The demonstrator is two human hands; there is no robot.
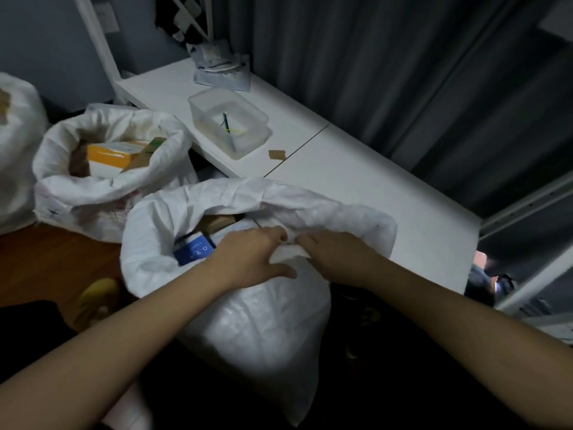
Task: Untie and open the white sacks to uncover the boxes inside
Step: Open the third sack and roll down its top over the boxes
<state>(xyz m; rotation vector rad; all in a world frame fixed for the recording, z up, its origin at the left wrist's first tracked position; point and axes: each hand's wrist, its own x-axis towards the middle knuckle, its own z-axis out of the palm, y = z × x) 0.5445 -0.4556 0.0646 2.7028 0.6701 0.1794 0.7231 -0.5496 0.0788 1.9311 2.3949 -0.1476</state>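
Head view: near white sack [257, 330] standing at frame centre, mouth partly open.
Left hand [248, 259]: gripping the sack's rim fabric, thumb spread.
Right hand [335, 256]: pinching the same fold, fingers curled.
Boxes: blue box [193, 251] showing inside; orange box [108, 156] uncovered in upper-left sack [102, 193].
Technique: likely best pulling the rim apart and rolling it down evenly.
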